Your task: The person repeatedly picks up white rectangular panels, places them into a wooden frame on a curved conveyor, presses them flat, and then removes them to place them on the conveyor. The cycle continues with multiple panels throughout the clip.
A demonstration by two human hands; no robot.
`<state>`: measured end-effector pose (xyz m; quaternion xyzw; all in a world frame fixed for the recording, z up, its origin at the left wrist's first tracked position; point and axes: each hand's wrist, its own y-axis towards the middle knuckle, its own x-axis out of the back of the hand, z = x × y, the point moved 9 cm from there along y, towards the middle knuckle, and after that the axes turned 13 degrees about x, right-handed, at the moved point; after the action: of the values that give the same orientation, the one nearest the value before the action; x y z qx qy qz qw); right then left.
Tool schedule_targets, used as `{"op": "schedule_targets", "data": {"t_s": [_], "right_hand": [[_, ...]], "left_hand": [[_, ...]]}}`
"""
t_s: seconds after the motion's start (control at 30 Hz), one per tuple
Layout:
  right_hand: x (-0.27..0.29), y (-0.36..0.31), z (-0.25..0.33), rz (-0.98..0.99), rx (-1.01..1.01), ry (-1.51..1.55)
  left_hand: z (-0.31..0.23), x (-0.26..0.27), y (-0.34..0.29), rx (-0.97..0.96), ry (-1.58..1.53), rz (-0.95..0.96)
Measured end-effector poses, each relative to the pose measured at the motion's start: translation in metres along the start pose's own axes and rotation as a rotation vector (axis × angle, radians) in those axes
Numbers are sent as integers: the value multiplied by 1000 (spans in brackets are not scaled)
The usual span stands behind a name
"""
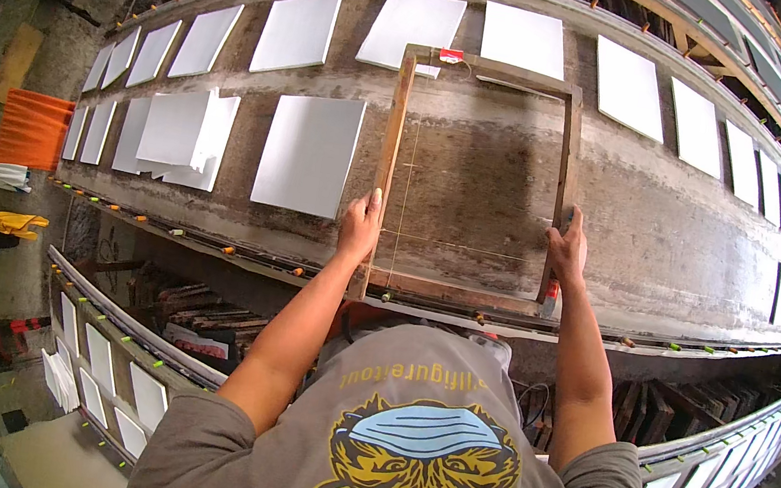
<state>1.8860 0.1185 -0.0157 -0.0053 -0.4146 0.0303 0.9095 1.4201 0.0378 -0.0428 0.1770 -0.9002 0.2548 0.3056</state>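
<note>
A rectangular wooden frame (568, 155) is held upright-side-on across the long brown table (653, 243); I cannot tell whether it rests there or hangs just above. My left hand (360, 227) grips its left bar, thumb up along the wood. My right hand (567, 245) is closed round the right bar. Inside the frame the tabletop shows through, and thin yellowish lines run along its left and lower parts. A red and white tag (451, 55) sits on the far bar. Beside the left bar lies a white sheet (308, 153).
White rectangular sheets (628, 88) lie in rows along the table. A loose white pile (175, 128) rests on the left. Small coloured pegs (228, 249) line the near edge. Another table with white sheets (100, 359) stands lower left. Orange cloth (34, 130) is at far left.
</note>
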Motion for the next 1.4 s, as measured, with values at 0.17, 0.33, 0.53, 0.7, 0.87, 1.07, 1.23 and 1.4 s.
{"op": "schedule_targets", "data": {"t_s": [0.17, 0.33, 0.53, 0.7, 0.87, 1.07, 1.23, 1.4], "right_hand": [[6, 0, -9, -11, 4, -41], [8, -2, -11, 17, -50, -67], [4, -4, -17, 47, -84, -75], [4, -8, -19, 8, -32, -90], [3, -5, -19, 24, -57, -111], [11, -6, -27, -10, -12, -73], [23, -4, -25, 12, -49, -88], [23, -5, -36, -75, 54, -152]], "left_hand": [[2, -15, 1, 5, 22, -7], [6, -22, 2, -33, 109, -84], [2, -19, -10, -21, 137, -96], [-9, -17, -20, -42, 155, -105], [-10, -18, -19, -63, 153, -104], [-10, -35, -12, -85, 149, -21], [-19, -34, -25, 1, 66, -15], [-10, -40, -24, -42, 268, -3]]}}
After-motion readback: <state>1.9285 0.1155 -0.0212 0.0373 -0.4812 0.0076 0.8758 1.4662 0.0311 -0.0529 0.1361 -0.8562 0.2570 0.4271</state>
